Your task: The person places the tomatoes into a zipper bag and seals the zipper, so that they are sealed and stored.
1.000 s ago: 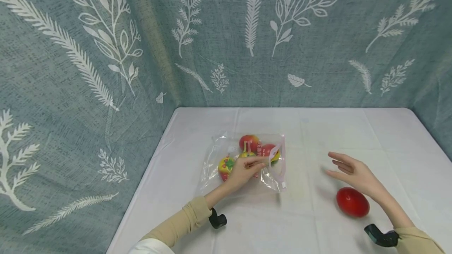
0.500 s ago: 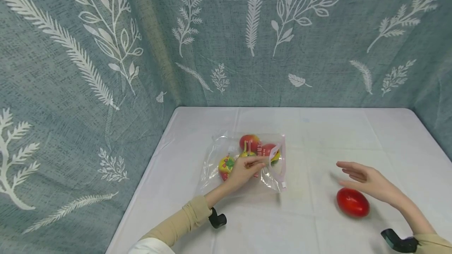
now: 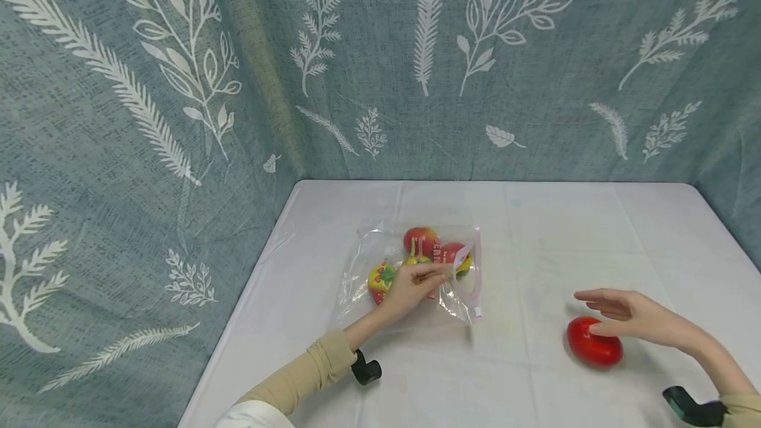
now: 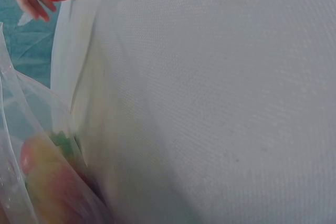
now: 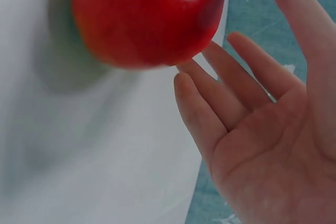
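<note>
A clear zip bag [image 3: 472, 296] lies on the table, left of centre. Several red and yellow fruits [image 3: 420, 241] are inside it, one with a green leafy print. My left hand [image 3: 410, 292] pinches the bag's upper layer near its pink-edged mouth, lifting it a little; its fingertips are partly hidden. To the right, a glossy red oval fruit [image 3: 594, 347] rests on the table. Over its far side hangs my right hand [image 3: 651, 319], fingers spread and loosely bent, thumb in front of the fruit. In the right wrist view the fruit [image 5: 149, 17] sits beyond the extended fingers, not gripped.
A white cloth [image 3: 464, 388] covers the table. Blue-green curtains with white leaf prints [image 3: 380, 131] rise behind it and at the left. A black wrist camera [image 3: 365, 370] sits below the left hand, and another camera [image 3: 692, 407] below the right.
My right hand has moved right and toward me, from beyond the red fruit to above it. The left hand and the bag have stayed in place.
</note>
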The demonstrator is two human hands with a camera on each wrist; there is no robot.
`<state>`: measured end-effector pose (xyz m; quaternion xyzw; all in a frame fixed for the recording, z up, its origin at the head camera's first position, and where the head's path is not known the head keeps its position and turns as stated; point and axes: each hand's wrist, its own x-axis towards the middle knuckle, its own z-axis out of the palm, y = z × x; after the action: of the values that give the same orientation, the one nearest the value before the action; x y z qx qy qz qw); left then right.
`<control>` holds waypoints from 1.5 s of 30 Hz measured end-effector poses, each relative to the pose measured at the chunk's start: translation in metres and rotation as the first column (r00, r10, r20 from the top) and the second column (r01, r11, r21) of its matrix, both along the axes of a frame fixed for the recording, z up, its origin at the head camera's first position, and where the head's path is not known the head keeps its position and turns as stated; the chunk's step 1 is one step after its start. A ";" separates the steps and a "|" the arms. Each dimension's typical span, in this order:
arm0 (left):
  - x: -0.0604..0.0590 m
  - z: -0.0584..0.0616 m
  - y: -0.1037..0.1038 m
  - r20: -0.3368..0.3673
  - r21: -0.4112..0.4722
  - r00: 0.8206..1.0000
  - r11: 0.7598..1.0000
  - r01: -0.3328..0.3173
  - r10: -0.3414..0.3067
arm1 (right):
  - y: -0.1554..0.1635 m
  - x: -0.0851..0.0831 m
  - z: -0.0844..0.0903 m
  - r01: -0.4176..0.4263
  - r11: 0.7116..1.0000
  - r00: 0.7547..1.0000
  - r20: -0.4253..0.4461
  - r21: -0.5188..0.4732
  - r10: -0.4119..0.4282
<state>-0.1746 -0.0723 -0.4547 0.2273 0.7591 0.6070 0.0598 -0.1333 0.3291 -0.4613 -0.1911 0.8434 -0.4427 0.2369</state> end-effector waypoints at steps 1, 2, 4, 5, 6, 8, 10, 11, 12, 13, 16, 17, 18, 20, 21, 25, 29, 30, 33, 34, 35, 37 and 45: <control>0.000 0.000 0.000 -0.001 0.001 1.000 1.000 0.000 0.000 | 0.001 0.000 -0.001 -0.010 1.000 1.000 0.018 -0.016 0.010; 0.000 0.000 0.000 -0.001 0.002 1.000 1.000 0.001 -0.001 | 0.003 0.000 -0.001 -0.020 0.999 0.999 0.035 -0.028 0.021; 0.000 -0.001 0.000 -0.003 0.006 1.000 1.000 0.004 -0.004 | 0.005 0.000 -0.003 -0.036 0.999 0.997 0.064 -0.040 0.038; -0.001 -0.001 0.000 -0.003 0.007 1.000 1.000 0.006 -0.006 | 0.006 0.000 -0.003 -0.041 0.998 0.996 0.079 -0.045 0.044; -0.001 -0.001 0.000 -0.003 0.008 1.000 1.000 0.009 -0.009 | 0.007 0.001 -0.004 -0.044 0.998 0.994 0.095 -0.048 0.048; -0.001 -0.001 0.000 0.000 0.009 1.000 1.000 0.013 -0.013 | 0.007 0.001 -0.006 -0.051 0.998 0.992 0.116 -0.048 0.056; -0.001 -0.001 -0.001 0.005 0.008 1.000 1.000 0.015 -0.015 | 0.008 0.002 -0.008 -0.059 0.997 0.989 0.135 -0.054 0.065; -0.001 -0.001 -0.001 0.008 0.006 1.000 1.000 0.014 -0.014 | 0.008 0.002 -0.009 -0.061 0.996 0.988 0.141 -0.057 0.069; -0.001 -0.002 -0.001 0.010 0.006 1.000 1.000 0.013 -0.013 | 0.008 0.002 -0.010 -0.066 0.996 0.987 0.146 -0.062 0.074; -0.001 -0.002 -0.001 0.012 0.006 1.000 1.000 0.011 -0.011 | 0.008 0.002 -0.011 -0.071 0.995 0.986 0.149 -0.068 0.080; -0.001 -0.002 0.000 0.009 0.008 1.000 1.000 0.007 -0.007 | 0.008 0.003 -0.013 -0.073 0.993 0.983 0.162 -0.088 0.087; -0.001 -0.002 0.000 0.008 0.009 1.000 1.000 0.006 -0.006 | 0.008 0.003 -0.013 -0.073 0.993 0.982 0.166 -0.093 0.087; -0.001 -0.002 0.000 0.005 0.009 1.000 1.000 0.006 -0.006 | 0.008 0.004 -0.014 -0.072 0.993 0.981 0.173 -0.099 0.088; -0.001 -0.002 0.000 0.001 0.010 1.000 1.000 0.008 -0.008 | 0.007 0.005 -0.015 -0.069 0.992 0.980 0.178 -0.103 0.087; -0.001 -0.002 0.000 0.003 0.010 1.000 1.000 0.009 -0.009 | 0.007 0.005 -0.016 -0.070 0.992 0.980 0.180 -0.105 0.088; -0.002 -0.003 -0.001 0.008 0.013 1.000 1.000 0.010 -0.010 | 0.008 0.006 -0.017 -0.078 0.990 0.978 0.185 -0.119 0.100; -0.002 -0.003 -0.001 0.008 0.012 1.000 1.000 0.008 -0.009 | 0.007 0.007 -0.018 -0.066 0.992 0.978 0.191 -0.111 0.086; -0.002 -0.003 -0.001 0.007 0.012 1.000 1.000 0.010 -0.010 | 0.007 0.007 -0.018 -0.062 0.992 0.978 0.190 -0.106 0.081; -0.002 -0.003 -0.001 0.002 0.015 1.000 1.000 0.014 -0.014 | 0.006 0.008 -0.019 -0.055 0.994 0.981 0.182 -0.098 0.072; -0.002 -0.003 -0.001 0.002 0.015 1.000 1.000 0.014 -0.014 | 0.006 0.008 -0.019 -0.053 0.994 0.981 0.181 -0.100 0.071; -0.002 -0.003 -0.001 0.001 0.016 1.000 1.000 0.014 -0.014 | 0.006 0.008 -0.019 -0.051 0.994 0.981 0.183 -0.101 0.069; -0.002 -0.003 -0.001 0.004 0.016 1.000 1.000 0.014 -0.014 | 0.006 0.009 -0.020 -0.047 0.994 0.981 0.184 -0.102 0.066; -0.002 -0.002 0.000 0.003 0.001 1.000 1.000 0.002 -0.002 | 0.007 0.010 -0.021 -0.025 0.995 0.979 0.198 -0.098 0.044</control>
<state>-0.1763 -0.0723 -0.4571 0.2273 0.7586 0.6076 0.0612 -0.1232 0.3360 -0.4825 -0.1715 0.7898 -0.4951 0.3188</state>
